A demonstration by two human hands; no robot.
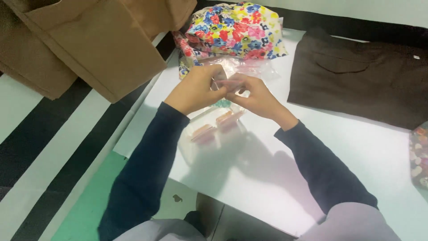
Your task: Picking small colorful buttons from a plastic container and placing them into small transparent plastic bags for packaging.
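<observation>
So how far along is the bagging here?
Looks done: the brown garment lies folded flat on the white table.

In hand: left hand and right hand pinch the top of a clear plastic bag holding small pink pieces.

Seemingly left: the floral fabric and tan garment lie unbagged.

1. Clear plastic bag (232,85) with a pinkish zip strip, pinched between both hands over the white table.
2. More clear zip bags (214,129) lying flat just below the hands, pink strips showing, kinda blurry.
</observation>
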